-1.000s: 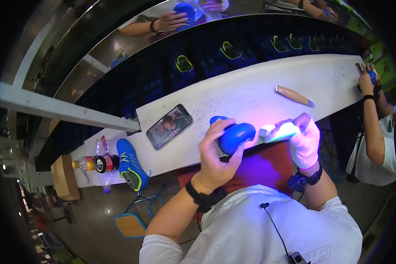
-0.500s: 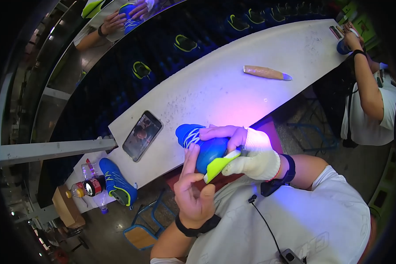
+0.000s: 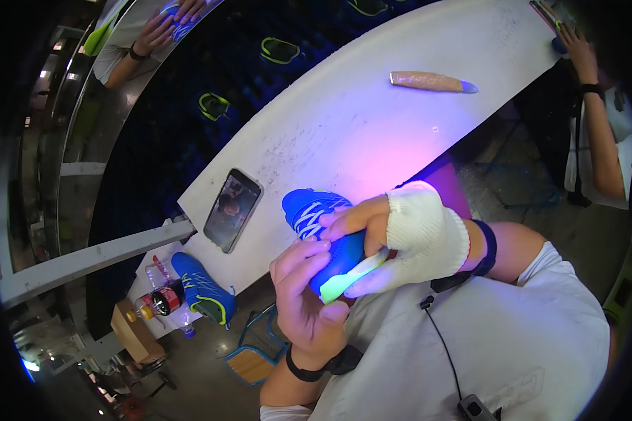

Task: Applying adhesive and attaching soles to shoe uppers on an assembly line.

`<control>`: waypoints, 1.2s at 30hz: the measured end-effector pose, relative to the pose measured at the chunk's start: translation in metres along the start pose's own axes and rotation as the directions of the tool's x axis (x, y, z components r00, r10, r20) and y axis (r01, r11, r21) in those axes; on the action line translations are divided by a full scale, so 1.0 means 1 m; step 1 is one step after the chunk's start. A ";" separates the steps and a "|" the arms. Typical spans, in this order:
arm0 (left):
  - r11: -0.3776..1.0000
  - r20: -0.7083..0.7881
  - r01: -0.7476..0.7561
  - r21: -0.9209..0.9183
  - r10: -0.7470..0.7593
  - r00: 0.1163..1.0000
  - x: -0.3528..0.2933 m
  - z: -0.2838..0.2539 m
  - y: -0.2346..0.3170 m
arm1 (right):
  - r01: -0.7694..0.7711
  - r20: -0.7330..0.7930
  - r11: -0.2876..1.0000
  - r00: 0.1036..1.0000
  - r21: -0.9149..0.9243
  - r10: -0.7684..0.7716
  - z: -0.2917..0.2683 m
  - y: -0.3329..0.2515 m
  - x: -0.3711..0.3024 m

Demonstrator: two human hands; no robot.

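Observation:
A blue sports shoe [image 3: 337, 251] with white laces is between my hands, over the near edge of the white table. My left hand [image 3: 305, 291] is bare and closes around the end nearest me, fingers on the upper and thumb below. Around the other side wraps my right hand [image 3: 407, 235], in a white glove that leaves the fingertips bare. A lime-green strip [image 3: 351, 276] runs along the shoe's near lower edge, under the right thumb; whether it is the sole or a separate piece I cannot tell.
On the white table [image 3: 316, 133] lie a phone [image 3: 232, 210] and a tan-handled tool [image 3: 432, 82]. Another blue shoe [image 3: 202, 288] stands by some bottles [image 3: 167, 299] at left. Lime-collared shoes [image 3: 280, 50] line the dark strip beyond. Co-workers' hands show at upper left and right.
My view has shifted and tilted slightly. My left fingers have curled more closely over the shoe, and the lime-green strip shows narrower. The co-worker's hand at right now stretches flatter toward the table.

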State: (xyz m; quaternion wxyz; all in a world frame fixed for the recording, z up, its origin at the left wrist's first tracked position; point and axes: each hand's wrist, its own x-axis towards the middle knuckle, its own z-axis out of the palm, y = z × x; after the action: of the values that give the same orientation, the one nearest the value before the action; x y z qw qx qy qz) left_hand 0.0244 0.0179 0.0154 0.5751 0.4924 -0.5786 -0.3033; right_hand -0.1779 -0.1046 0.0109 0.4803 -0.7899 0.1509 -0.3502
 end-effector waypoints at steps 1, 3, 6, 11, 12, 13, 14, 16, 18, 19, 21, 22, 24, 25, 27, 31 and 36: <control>0.995 0.033 0.075 0.071 -0.077 0.996 0.004 -0.004 0.005 | -0.016 0.010 0.999 1.000 -0.046 0.017 0.001 0.003 0.004; 0.976 0.069 0.148 0.162 -0.160 0.985 0.006 -0.009 0.006 | 0.070 -0.134 0.995 0.988 -0.072 -0.079 0.017 0.016 0.004; 0.988 -0.140 0.087 0.128 -0.069 0.988 -0.004 -0.007 0.004 | 0.158 -0.259 0.972 0.945 -0.176 -0.200 0.037 0.040 -0.002; 0.943 -0.090 0.329 -0.048 -0.332 0.939 0.008 -0.036 0.024 | 0.288 -0.081 0.919 0.944 -0.268 -0.320 0.042 0.061 0.000; 0.941 -0.086 0.336 -0.044 -0.339 0.937 0.012 -0.042 0.025 | 0.330 -0.032 0.900 0.935 -0.284 -0.352 0.043 0.062 0.002; 0.951 0.034 0.285 0.122 -0.291 0.956 0.018 -0.048 0.025 | 0.331 0.028 0.898 0.941 -0.289 -0.338 0.041 0.058 0.006; 0.938 0.162 0.208 0.276 -0.259 0.952 0.020 -0.051 0.025 | 0.331 0.028 0.900 0.941 -0.282 -0.337 0.040 0.057 0.007; 0.918 0.143 0.203 0.340 -0.264 0.954 0.012 -0.057 0.017 | 0.297 0.082 0.925 0.955 -0.236 -0.285 0.039 0.058 0.008; 0.934 0.138 0.130 0.332 -0.185 0.973 0.005 -0.062 0.008 | 0.290 0.028 0.920 0.956 -0.263 -0.293 0.043 0.060 0.013; 0.932 0.129 0.138 0.335 -0.190 0.973 0.000 -0.066 0.005 | 0.283 -0.026 0.913 0.952 -0.294 -0.304 0.046 0.061 0.016; 0.955 0.082 0.169 0.245 -0.194 0.978 -0.010 -0.075 -0.002 | 0.300 -0.093 0.909 0.936 -0.289 -0.339 0.056 0.070 0.018; 0.952 0.070 0.176 0.251 -0.199 0.977 -0.014 -0.081 -0.005 | 0.313 -0.164 0.903 0.914 -0.294 -0.370 0.065 0.076 0.018; 0.957 0.072 0.251 0.145 -0.263 0.962 -0.020 -0.095 -0.009 | 0.337 -0.161 0.913 0.912 -0.230 -0.377 0.080 0.085 0.015; 0.909 0.089 0.304 0.284 -0.341 0.936 -0.018 -0.099 -0.004 | 0.337 -0.127 0.904 0.917 -0.262 -0.379 0.085 0.088 0.015; 0.861 -0.013 0.455 0.225 -0.464 0.886 -0.005 -0.083 0.005 | 0.338 -0.085 0.897 0.923 -0.285 -0.375 0.092 0.088 0.012; 0.607 -0.078 0.708 0.361 -0.737 0.671 -0.004 -0.084 -0.002 | 0.309 -0.094 0.870 0.924 -0.383 -0.370 0.112 0.093 0.007; 0.563 -0.147 0.646 0.516 -0.685 0.714 -0.012 -0.074 -0.007 | 0.384 -0.056 0.812 0.891 -0.440 -0.452 0.119 0.101 0.002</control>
State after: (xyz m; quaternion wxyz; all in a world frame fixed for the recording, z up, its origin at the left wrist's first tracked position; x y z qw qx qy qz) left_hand 0.0957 0.0430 0.0157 0.2372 0.8015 -0.4297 -0.3416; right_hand -0.0833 -0.0783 -0.1105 0.1978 -0.8573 0.0819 -0.4681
